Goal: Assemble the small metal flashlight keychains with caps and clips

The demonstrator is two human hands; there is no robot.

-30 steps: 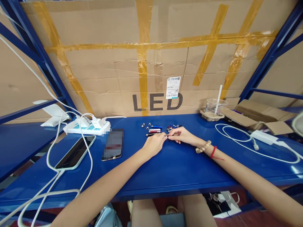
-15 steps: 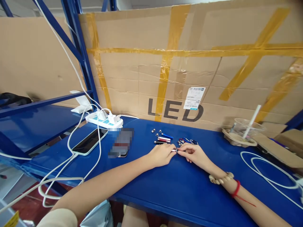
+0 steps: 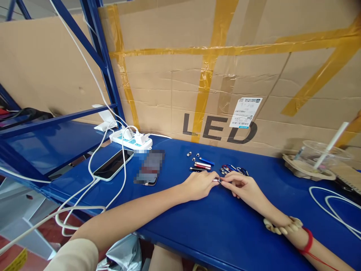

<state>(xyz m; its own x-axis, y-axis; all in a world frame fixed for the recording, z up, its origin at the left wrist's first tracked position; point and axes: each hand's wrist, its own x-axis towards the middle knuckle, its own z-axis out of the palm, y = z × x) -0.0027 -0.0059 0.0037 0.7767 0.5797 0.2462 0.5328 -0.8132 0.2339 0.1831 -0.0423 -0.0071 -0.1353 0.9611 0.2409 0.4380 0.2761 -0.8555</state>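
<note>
My left hand (image 3: 199, 185) is closed around a small silver metal tube (image 3: 215, 180), most of it hidden by the fingers. Thumb and fingertips of my right hand (image 3: 242, 187) pinch the tube's dark end, so both hands meet there. Just beyond my left hand lie similar slim tubes: a blue one (image 3: 207, 161), a silver one (image 3: 202, 164), a red one and a black one (image 3: 196, 169). Small silver end caps (image 3: 188, 154) lie behind them. Past my right fingers is a pile of coloured clips or straps (image 3: 232, 168), too small to make out fully.
A phone (image 3: 114, 165) and a blurred dark device (image 3: 150, 165) lie left on the blue table (image 3: 197, 226). Behind them sits a white power strip (image 3: 131, 141) with trailing cables. A cup in a cardboard holder (image 3: 307, 169) and a white cable (image 3: 324, 199) are at right.
The view has shifted slightly, so the table things appear farther right. Both hands stay together on the silver tube, with little visible change in their grip.
</note>
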